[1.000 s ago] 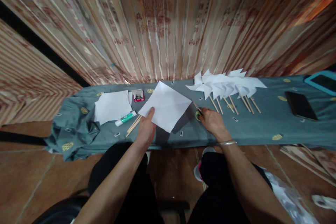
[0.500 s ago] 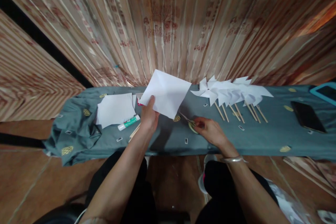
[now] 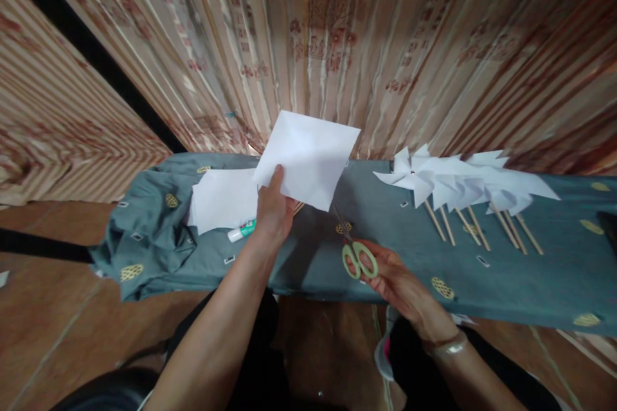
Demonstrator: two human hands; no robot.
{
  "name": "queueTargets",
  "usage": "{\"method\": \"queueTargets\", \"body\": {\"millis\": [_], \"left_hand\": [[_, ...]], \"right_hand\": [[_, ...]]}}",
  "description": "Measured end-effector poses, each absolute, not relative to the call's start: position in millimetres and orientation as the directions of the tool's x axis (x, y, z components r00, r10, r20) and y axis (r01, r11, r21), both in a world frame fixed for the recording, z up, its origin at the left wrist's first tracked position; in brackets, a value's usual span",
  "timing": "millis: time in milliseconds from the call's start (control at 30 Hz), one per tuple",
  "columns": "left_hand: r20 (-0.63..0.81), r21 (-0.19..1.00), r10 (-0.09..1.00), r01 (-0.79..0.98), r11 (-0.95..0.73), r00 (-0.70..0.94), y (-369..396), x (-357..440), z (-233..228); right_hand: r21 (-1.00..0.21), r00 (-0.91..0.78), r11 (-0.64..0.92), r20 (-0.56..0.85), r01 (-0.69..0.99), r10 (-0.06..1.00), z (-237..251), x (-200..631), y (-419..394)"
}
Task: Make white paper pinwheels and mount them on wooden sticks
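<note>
My left hand point(image 3: 276, 210) pinches a white square sheet of paper point(image 3: 308, 157) at its lower left corner, thumb on top, holding it above the table. Light creases run across the sheet. In my right hand point(image 3: 393, 276) lies a pair of scissors point(image 3: 359, 259) with pale green handles, gripped from the side. Their blades point up and to the left, close below the sheet's bottom corner. My fingers are not through the loops as far as I can see.
Several white paper pinwheels point(image 3: 463, 183) on wooden sticks lie in a row at right. A paper stack point(image 3: 224, 199) and a glue stick point(image 3: 242, 230) are at left, on the grey-green tablecloth point(image 3: 308, 270). A pleated curtain point(image 3: 308, 32) hangs behind.
My right hand has turned over and raised the scissors, so the handles now face me. The sheet stays in my left hand, slightly higher. The view has shifted left.
</note>
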State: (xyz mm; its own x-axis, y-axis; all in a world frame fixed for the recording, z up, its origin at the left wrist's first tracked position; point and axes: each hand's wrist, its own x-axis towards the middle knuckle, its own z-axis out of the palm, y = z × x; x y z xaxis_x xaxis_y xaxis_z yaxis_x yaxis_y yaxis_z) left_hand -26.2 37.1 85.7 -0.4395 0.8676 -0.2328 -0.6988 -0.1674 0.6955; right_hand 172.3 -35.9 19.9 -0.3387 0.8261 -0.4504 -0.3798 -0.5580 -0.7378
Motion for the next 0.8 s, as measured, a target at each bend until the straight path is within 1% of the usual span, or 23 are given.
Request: {"method": "queueTargets", "body": {"millis": [133,267,367,467,600,700,800], "left_hand": [[-0.247,0.698,0.87,-0.701,-0.145,-0.426,37,-31,86],[-0.252,0.704,0.886,-0.702,-0.109,-0.39,37,-37,85],[-0.264,0.708,0.905,-0.704,-0.053,-0.334,34,-39,84],[-0.275,0.719,0.921,-0.695,0.007,-0.274,29,-35,82],[-0.264,0.734,0.95,-0.674,0.086,-0.166,23,-26,76],[-0.247,0.732,0.963,-0.672,0.113,-0.106,22,-20,71],[-0.263,0.72,0.96,-0.682,0.13,-0.095,22,-16,69]], "right_hand": [[-0.756,-0.337,-0.551,-0.447,-0.353,0.829,17,177,-41],[-0.813,-0.475,-0.506,-0.337,-0.289,0.813,18,190,-46],[-0.886,-0.566,-0.431,-0.269,-0.173,0.779,24,196,-50],[-0.92,-0.598,-0.386,-0.277,-0.06,0.753,30,197,-51],[-0.943,-0.648,-0.33,-0.271,0.031,0.712,34,196,-48],[-0.957,-0.658,-0.284,-0.254,0.063,0.709,39,197,-47],[-0.958,-0.649,-0.28,-0.256,0.07,0.716,43,196,-46]]}}
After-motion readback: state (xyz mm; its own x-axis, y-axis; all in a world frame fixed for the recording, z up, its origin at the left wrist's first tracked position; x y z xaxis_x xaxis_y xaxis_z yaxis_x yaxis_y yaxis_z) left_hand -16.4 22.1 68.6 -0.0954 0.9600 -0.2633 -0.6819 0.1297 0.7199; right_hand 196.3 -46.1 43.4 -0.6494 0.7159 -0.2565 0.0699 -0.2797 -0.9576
